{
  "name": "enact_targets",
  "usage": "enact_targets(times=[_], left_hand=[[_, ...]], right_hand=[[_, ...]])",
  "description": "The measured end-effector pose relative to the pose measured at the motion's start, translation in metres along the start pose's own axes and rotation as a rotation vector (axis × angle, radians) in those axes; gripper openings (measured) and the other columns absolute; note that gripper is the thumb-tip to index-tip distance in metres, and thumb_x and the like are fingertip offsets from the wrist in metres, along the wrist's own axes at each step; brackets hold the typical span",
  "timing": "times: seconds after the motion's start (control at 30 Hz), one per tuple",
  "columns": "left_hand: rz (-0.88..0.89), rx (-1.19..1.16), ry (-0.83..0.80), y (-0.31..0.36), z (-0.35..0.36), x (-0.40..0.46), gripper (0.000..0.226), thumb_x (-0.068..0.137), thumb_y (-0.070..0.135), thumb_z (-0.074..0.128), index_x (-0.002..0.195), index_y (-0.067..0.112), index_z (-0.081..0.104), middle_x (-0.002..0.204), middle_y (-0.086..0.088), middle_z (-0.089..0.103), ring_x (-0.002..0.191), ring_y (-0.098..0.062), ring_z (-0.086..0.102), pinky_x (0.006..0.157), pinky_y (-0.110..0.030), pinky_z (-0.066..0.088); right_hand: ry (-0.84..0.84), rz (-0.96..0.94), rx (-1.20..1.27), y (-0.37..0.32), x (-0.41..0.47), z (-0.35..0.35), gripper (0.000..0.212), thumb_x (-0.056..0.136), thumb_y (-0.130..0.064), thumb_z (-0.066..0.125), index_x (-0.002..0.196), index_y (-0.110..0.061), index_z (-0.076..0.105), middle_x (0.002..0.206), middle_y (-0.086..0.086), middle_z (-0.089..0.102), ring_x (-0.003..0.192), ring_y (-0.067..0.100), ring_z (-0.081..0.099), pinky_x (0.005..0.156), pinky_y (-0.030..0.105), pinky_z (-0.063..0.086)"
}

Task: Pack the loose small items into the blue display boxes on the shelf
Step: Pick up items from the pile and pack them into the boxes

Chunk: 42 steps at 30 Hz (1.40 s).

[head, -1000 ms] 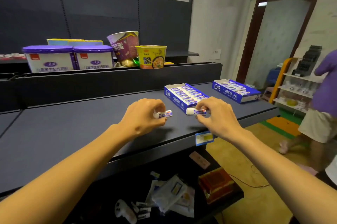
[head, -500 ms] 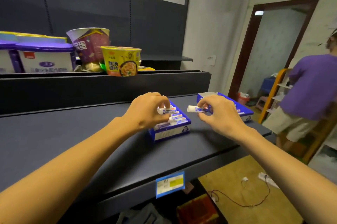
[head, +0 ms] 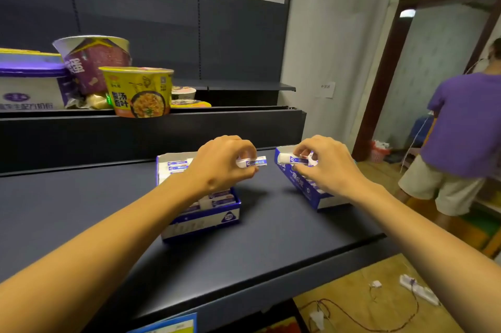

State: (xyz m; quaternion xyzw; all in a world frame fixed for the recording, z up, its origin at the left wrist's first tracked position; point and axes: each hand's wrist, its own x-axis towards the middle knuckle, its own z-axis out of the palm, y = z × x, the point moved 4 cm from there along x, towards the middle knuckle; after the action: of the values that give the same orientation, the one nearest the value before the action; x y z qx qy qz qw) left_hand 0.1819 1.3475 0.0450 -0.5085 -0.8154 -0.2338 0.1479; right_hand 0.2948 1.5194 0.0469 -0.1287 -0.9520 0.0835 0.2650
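Observation:
Two blue display boxes stand on the dark shelf [head: 271, 237]. The left box [head: 206, 220] holds several white-and-blue sticks, and my left hand [head: 219, 167] hovers over it, pinching one such stick [head: 256, 162] by its end. The right box [head: 303, 183] sits at an angle further right. Over its near-left corner my right hand [head: 325, 164] grips a second stick [head: 291, 159]. Both sticks lie roughly level, their free ends pointing toward each other across the gap between the boxes.
On the upper shelf stand a yellow noodle bowl [head: 139, 91], a purple cup [head: 92, 61] and a white tub with a purple lid [head: 29, 83]. A person in a purple shirt [head: 461, 126] stands at the right by a doorway. Cables and a power strip [head: 418, 289] lie on the floor.
Both hands have carried their sticks forward from the shelf's front edge to over the boxes. The view has moved closer and turned right, so the boxes look larger.

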Motion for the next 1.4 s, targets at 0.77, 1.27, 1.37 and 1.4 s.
enact_targets(times=[0.77,1.27,1.37,1.4], left_hand=[[-0.211,-0.013,-0.103,0.097,0.064,0.057,0.033,0.087,0.041,0.064,0.113,0.021,0.063,0.119,-0.001,0.063,0.104,-0.016,0.058,0.083,-0.030,0.051],[-0.271,0.064,-0.188,0.100,0.078,0.064,0.035,0.083,0.049,0.065,0.109,0.025,0.067,0.118,0.001,0.064,0.102,-0.015,0.057,0.084,-0.032,0.050],[-0.305,0.084,-0.208,0.096,0.080,0.061,0.037,0.082,0.052,0.064,0.109,0.027,0.066,0.118,0.003,0.063,0.105,-0.015,0.054,0.088,-0.036,0.047],[-0.311,0.094,-0.214,0.096,0.080,0.060,0.037,0.082,0.053,0.064,0.110,0.028,0.066,0.117,0.003,0.063,0.106,-0.015,0.053,0.089,-0.037,0.046]], right_hand=[[-0.130,-0.065,0.029,0.119,0.007,-0.016,0.033,0.081,-0.040,0.072,0.109,-0.027,0.063,0.115,-0.004,0.060,0.105,0.010,0.048,0.089,0.035,0.048],[-0.161,-0.107,0.027,0.124,0.015,-0.010,0.030,0.083,-0.041,0.070,0.109,-0.028,0.063,0.114,-0.004,0.060,0.103,0.010,0.048,0.087,0.033,0.046],[-0.181,-0.124,0.024,0.123,0.013,-0.009,0.031,0.083,-0.042,0.069,0.110,-0.028,0.063,0.115,-0.005,0.059,0.101,0.009,0.047,0.088,0.032,0.045],[-0.193,-0.131,0.021,0.121,0.013,-0.008,0.032,0.083,-0.043,0.068,0.110,-0.028,0.062,0.115,-0.005,0.059,0.100,0.008,0.047,0.088,0.031,0.044]])
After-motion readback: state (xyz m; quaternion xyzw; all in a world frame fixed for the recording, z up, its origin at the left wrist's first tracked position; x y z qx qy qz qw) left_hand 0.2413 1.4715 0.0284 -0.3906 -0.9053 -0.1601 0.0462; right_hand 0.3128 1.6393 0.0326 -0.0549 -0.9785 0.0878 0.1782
